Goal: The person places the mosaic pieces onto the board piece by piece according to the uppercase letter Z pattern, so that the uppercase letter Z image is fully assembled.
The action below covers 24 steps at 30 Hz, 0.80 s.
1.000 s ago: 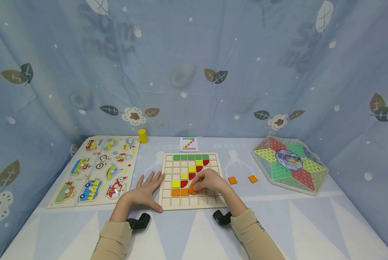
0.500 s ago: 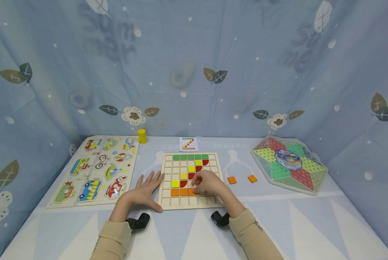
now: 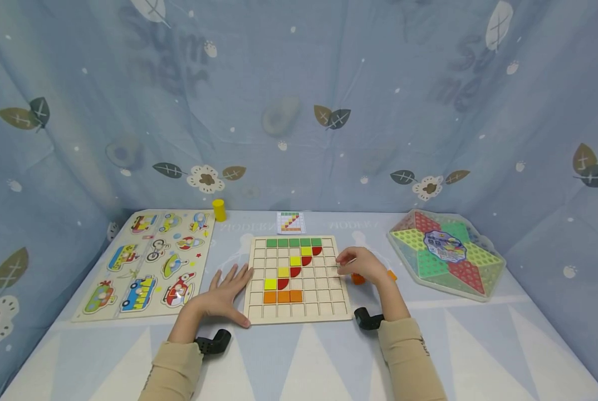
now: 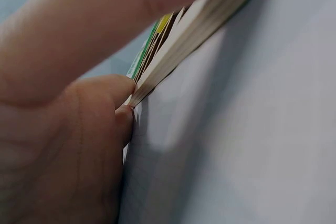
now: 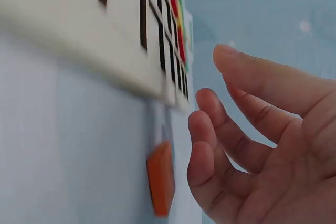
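A wooden grid board lies in the middle of the table in the head view. It bears a green row at the top, a diagonal of yellow squares and red rounded pieces, and three orange square tiles low on the left. My left hand rests with spread fingers at the board's left edge, the fingertips and thumb touching it. Off the board's right edge hovers my right hand, its fingers loosely bent around nothing. Partly behind it are two loose orange tiles, one near the fingers and one beyond the wrist.
A small pattern card lies behind the board. To the left is a vehicle puzzle board with a yellow cylinder at its far corner. A clear-lidded game box stands at the right, and a blue curtain closes off the back.
My right hand has let go of the third orange tile, which now lies flat beside the other two. It has moved right, off the board, towards the loose tiles. My left hand stays put.
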Each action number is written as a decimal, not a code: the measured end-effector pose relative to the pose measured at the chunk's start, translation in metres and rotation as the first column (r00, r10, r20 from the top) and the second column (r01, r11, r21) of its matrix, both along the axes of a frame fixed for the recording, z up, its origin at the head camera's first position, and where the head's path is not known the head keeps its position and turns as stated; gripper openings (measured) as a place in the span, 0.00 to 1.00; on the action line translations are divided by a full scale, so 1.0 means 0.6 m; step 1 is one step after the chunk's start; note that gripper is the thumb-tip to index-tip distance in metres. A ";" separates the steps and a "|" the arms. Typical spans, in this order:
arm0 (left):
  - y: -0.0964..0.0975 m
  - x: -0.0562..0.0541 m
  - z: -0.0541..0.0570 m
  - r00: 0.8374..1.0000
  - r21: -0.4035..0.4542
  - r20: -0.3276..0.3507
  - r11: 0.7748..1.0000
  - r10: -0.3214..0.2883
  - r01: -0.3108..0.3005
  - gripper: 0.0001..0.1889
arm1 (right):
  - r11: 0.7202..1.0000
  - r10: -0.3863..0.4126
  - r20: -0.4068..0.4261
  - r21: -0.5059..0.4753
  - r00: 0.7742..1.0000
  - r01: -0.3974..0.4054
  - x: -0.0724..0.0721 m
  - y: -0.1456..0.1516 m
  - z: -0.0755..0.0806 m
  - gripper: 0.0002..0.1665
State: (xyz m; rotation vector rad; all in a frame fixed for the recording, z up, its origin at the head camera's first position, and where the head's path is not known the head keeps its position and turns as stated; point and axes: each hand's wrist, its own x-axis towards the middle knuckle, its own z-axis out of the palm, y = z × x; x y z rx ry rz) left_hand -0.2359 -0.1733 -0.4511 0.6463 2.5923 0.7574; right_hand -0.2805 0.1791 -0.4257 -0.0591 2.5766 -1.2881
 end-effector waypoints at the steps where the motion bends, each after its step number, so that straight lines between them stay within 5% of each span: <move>1: 0.000 0.000 0.000 1.000 0.001 -0.001 1.000 -0.001 0.001 0.64 | 1.000 -0.004 0.001 0.011 1.000 0.004 -0.001 0.008 -0.002 0.11; 8: 0.002 0.001 0.001 1.000 -0.007 0.002 1.000 -0.004 0.004 0.64 | 0.996 -0.013 0.047 0.084 0.999 0.009 -0.003 0.046 -0.008 0.12; 15: 0.003 0.001 0.000 1.000 -0.004 0.004 1.000 -0.008 0.008 0.64 | 0.992 0.082 0.069 0.092 0.994 -0.088 0.000 0.060 -0.007 0.17; 24: 0.001 0.000 0.000 1.000 0.000 0.002 1.000 -0.004 0.004 0.64 | 0.980 0.101 0.057 0.164 0.993 -0.110 0.004 0.057 -0.005 0.09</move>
